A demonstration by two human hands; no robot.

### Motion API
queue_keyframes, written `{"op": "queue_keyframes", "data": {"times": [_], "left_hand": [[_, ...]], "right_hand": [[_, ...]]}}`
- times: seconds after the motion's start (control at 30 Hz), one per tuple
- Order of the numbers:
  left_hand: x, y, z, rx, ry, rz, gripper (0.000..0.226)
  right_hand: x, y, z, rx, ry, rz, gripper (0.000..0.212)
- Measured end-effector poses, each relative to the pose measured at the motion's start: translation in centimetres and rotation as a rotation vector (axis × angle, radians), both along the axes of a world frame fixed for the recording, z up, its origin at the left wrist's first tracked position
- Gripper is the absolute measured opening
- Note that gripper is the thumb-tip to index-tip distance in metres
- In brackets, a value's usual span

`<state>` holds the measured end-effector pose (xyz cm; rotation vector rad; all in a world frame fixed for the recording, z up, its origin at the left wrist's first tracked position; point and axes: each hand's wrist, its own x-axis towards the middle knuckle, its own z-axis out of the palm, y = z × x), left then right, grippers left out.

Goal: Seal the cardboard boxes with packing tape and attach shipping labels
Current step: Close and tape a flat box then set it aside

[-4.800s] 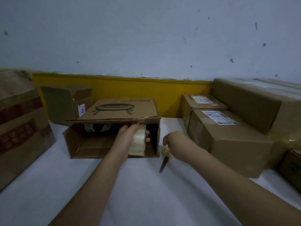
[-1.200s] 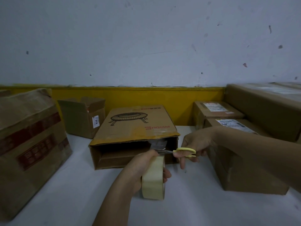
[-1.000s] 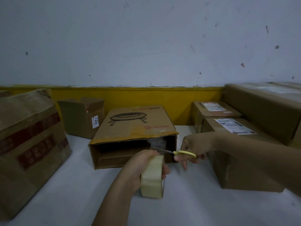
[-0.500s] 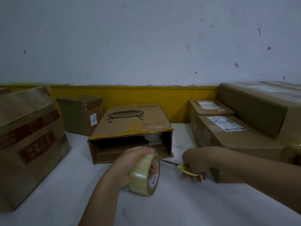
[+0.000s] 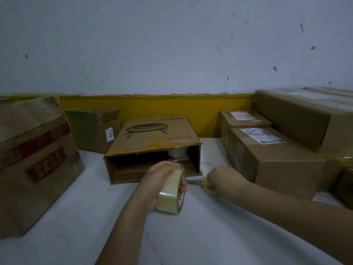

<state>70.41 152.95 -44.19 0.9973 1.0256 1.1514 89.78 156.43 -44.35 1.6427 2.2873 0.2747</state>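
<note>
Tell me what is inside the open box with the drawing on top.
Inside the open box, at its right end, a pale roll-shaped thing sits on what looks like a small carton. The left part is too dark to tell, and the left hand covers the lower front.

Glossy clear tape roll (image 5: pixel 170 192), matt cardboard box (image 5: pixel 152 138)
</note>
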Motion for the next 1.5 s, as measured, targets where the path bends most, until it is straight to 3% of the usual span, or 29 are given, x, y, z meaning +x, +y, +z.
{"op": "queue_keyframes", "data": {"times": [0.07,0.17,0.27,0.33,0.4,0.43,0.5,0.57,0.7,0.83,0.93,1.13,1.2,1.27,1.33,1.43,1.5], "left_hand": [[-0.1,0.1,0.0,0.004,0.002,0.016,0.025],[-0.2,0.3,-0.1,0.012,-0.004,0.034,0.027],[-0.1,0.3,-0.1,0.010,-0.013,0.035,0.026],[-0.1,0.3,-0.1,0.009,-0.019,0.034,0.027],[-0.1,0.4,-0.1,0.009,-0.033,0.046,0.028],[-0.2,0.4,-0.1,0.009,-0.044,0.056,0.029],[-0.2,0.4,-0.1,0.006,-0.061,0.078,0.030],[-0.2,0.4,-0.1,0.002,-0.074,0.090,0.031],[-0.2,0.3,-0.1,0.000,-0.094,0.101,0.031],[-0.5,0.3,0.0,0.002,-0.094,0.104,0.029],[-0.5,0.2,0.0,0.015,-0.074,0.107,0.027],[-0.7,-0.8,0.3,0.045,-0.099,0.131,0.018],[-1.3,-1.4,0.6,0.064,-0.091,0.144,0.018],[-2.1,-2.0,1.3,0.080,-0.070,0.157,0.020],[-3.1,-2.6,2.3,0.072,-0.047,0.170,0.019],[-4.8,-4.1,3.2,0.106,0.007,0.144,0.023],[-6.0,-5.6,3.3,0.135,0.102,0.151,0.023]], "right_hand": [[-0.4,0.2,-0.4,-0.064,-0.057,-0.008,0.031],[-0.6,0.5,-0.4,0.000,-0.066,0.028,0.020],[-0.7,0.4,-0.1,0.091,-0.033,0.083,0.025],[-0.6,0.7,0.3,0.122,0.086,0.084,0.026],[-0.8,1.1,1.0,0.105,0.501,0.025,0.021],[-1.3,1.2,1.5,0.028,0.838,-0.039,0.020],[-2.8,1.4,2.7,-0.333,1.606,-0.298,0.021],[-4.3,2.5,3.1,-0.603,2.104,-0.452,0.032],[-6.9,5.2,3.0,-0.632,2.556,-0.517,0.044],[-8.5,7.4,2.6,-0.501,2.677,-0.571,0.035],[-8.9,8.9,1.7,-0.463,2.807,-0.603,0.043],[-8.9,8.4,1.1,-0.462,2.857,-0.580,0.040],[-8.8,7.4,1.2,-0.611,2.784,-0.558,0.036],[-9.0,5.3,1.7,-0.782,2.453,-0.479,0.056],[-9.4,2.7,2.7,-0.700,2.034,-0.328,0.070],[-10.7,-1.1,4.9,-0.342,1.503,-0.001,0.039],[-12.2,-2.9,6.2,-0.177,1.310,0.061,0.025]]}}
